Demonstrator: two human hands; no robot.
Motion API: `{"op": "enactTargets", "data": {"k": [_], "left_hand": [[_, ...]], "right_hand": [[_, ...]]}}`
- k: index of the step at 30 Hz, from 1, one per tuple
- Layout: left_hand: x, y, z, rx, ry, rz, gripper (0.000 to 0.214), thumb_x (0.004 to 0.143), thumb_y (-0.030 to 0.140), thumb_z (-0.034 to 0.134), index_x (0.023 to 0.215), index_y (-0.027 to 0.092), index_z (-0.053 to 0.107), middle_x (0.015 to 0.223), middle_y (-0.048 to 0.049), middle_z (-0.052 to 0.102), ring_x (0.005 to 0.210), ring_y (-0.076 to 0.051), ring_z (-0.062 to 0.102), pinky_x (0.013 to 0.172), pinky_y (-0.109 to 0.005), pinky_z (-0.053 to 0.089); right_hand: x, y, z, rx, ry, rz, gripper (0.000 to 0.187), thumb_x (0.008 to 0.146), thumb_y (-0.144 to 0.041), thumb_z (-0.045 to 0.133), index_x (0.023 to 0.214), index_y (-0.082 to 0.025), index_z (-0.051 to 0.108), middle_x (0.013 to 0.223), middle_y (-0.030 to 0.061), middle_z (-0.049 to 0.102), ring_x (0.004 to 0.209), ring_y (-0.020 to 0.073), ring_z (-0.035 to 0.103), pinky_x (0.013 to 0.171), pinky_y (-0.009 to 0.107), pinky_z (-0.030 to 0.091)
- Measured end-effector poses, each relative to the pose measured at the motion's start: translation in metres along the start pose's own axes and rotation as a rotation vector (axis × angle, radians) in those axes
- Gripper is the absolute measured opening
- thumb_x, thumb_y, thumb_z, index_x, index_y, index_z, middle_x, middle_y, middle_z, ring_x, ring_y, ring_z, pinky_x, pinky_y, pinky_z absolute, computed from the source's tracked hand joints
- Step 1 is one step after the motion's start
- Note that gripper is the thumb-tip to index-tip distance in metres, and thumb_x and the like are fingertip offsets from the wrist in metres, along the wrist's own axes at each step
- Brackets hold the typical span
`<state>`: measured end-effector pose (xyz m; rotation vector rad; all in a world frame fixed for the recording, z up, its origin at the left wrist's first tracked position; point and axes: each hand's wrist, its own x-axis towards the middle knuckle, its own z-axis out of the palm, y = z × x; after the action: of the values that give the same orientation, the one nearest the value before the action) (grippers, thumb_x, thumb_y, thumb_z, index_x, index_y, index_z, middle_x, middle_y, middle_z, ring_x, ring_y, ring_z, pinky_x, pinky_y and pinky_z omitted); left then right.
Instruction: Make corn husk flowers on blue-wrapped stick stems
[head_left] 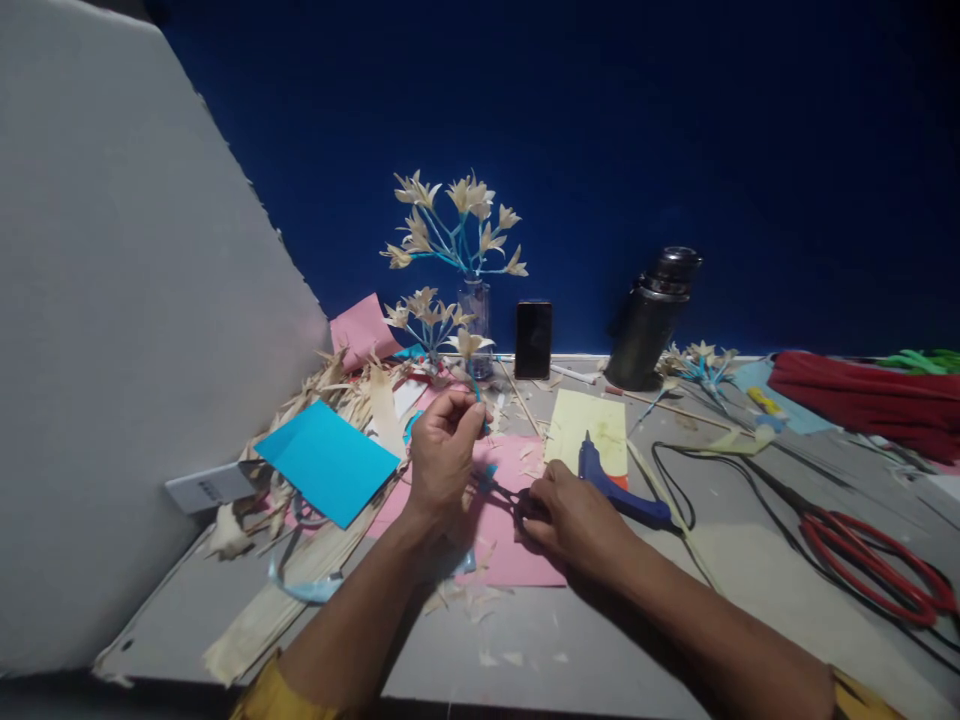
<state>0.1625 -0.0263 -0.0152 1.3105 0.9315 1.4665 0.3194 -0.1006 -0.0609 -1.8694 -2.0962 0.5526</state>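
My left hand [442,445] pinches the blue stem of a single cream husk flower [469,343], which stands upright above the fingers. To its right, my right hand [562,510] is closed round the dark handles of small scissors [504,490], the blades pointing left toward my left wrist. A bit of blue material shows by the blades; I cannot tell whether they touch it. Beneath both hands lies a pink sheet [517,565] scattered with husk scraps. Just beyond my right hand, a blue glue gun [630,500] rests partly on a yellow sheet [592,415].
Dried husks and a blue sheet [328,462] pile up on the left. Behind stand a glass bottle [475,300] of husk flowers, a phone [533,340] and a dark flask [652,320]. Large red-handled scissors [862,565], cords and red cloth [855,405] lie on the right.
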Motion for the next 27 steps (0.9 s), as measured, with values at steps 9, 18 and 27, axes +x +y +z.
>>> {"op": "enactTargets", "data": {"k": [9, 18, 27], "left_hand": [[-0.021, -0.015, 0.017, -0.195, -0.246, -0.319, 0.019, 0.078, 0.031, 0.076, 0.081, 0.018, 0.062, 0.062, 0.0028, 0.059, 0.053, -0.009, 0.052, 0.052, -0.020, 0.042], [-0.042, -0.033, 0.025, -0.142, -0.362, -0.336, 0.015, 0.082, 0.032, 0.071, 0.081, 0.019, 0.064, 0.075, 0.0003, 0.060, 0.059, -0.012, 0.060, 0.055, -0.024, 0.051], [-0.043, -0.038, 0.025, -0.169, -0.356, -0.270, 0.011, 0.081, 0.028, 0.074, 0.075, 0.021, 0.068, 0.080, -0.0030, 0.062, 0.061, -0.014, 0.061, 0.051, -0.023, 0.049]], "right_hand": [[0.008, 0.009, -0.007, 0.268, -0.022, -0.088, 0.012, 0.072, -0.018, 0.071, 0.065, -0.016, 0.061, 0.068, -0.0005, 0.059, 0.063, 0.0128, 0.050, 0.058, 0.025, 0.028], [0.014, 0.017, -0.020, 1.047, 0.374, 0.002, 0.032, 0.075, -0.045, 0.075, 0.088, -0.016, 0.071, 0.078, 0.0030, 0.069, 0.062, 0.0153, 0.058, 0.058, 0.027, 0.045], [0.009, 0.020, -0.021, 0.853, 0.550, -0.178, 0.035, 0.079, -0.051, 0.074, 0.066, -0.019, 0.069, 0.074, 0.0034, 0.064, 0.071, 0.0177, 0.058, 0.069, 0.031, 0.048]]}}
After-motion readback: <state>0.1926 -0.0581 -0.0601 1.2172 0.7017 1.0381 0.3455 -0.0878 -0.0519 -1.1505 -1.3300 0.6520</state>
